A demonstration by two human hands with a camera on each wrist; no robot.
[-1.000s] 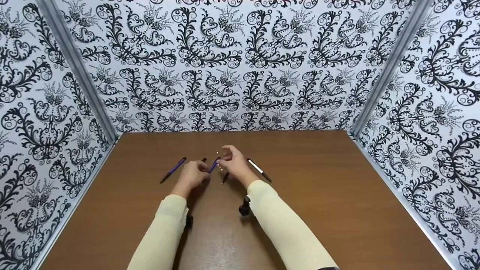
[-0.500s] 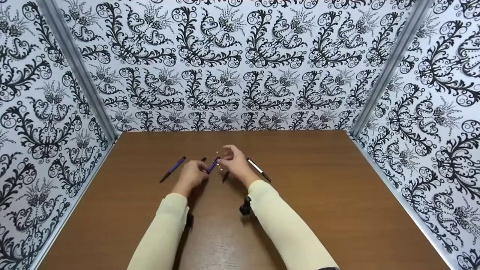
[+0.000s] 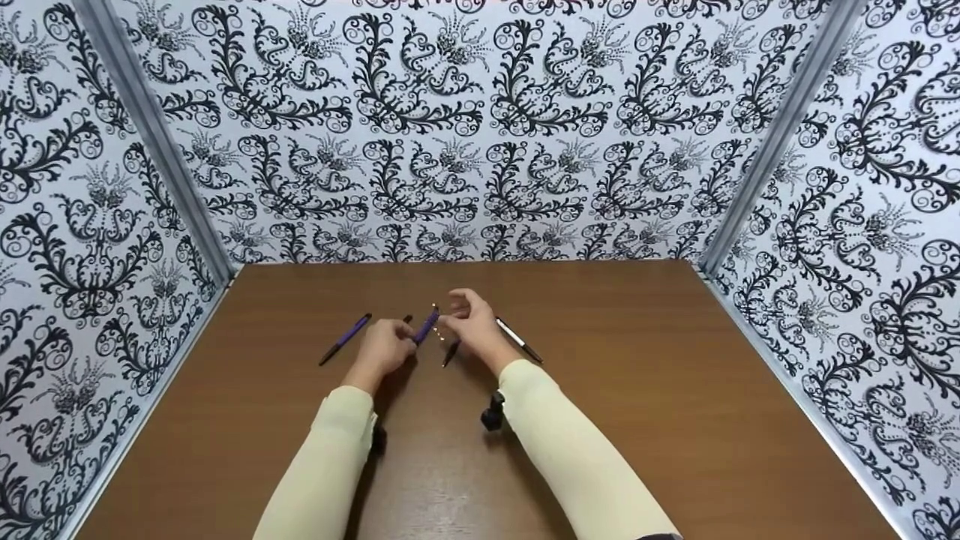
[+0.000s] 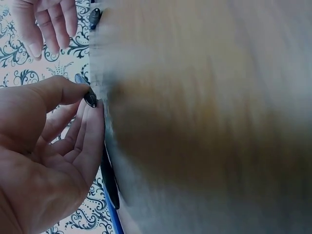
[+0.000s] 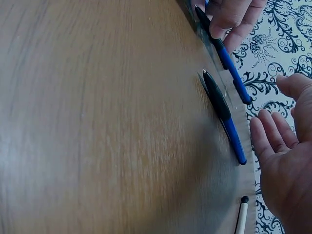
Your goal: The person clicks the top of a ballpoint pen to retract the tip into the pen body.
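My left hand (image 3: 386,345) pinches a blue pen (image 3: 426,326) by its black grip between thumb and fingertips, as the right wrist view shows from the side. The pen slants, its black end pointing away toward the back right. My right hand (image 3: 474,326) hovers just right of that end, fingers loosely bent, apart from the pen and holding nothing in the right wrist view (image 5: 287,146). Beneath the right hand lies another blue pen with a black grip (image 5: 219,105), partly hidden in the head view. Behind the left hand, only a dark pen end (image 3: 407,319) shows.
A blue-and-black pen (image 3: 345,339) lies to the left and a white pen with a black tip (image 3: 519,339) to the right. The brown table (image 3: 600,420) is walled by patterned panels (image 3: 450,150). Small bright specks near the right hand are unclear.
My right hand has shifted slightly right, away from the held pen, whose far end now shows more fully. My left hand has stayed nearly still with its pinch on the pen.
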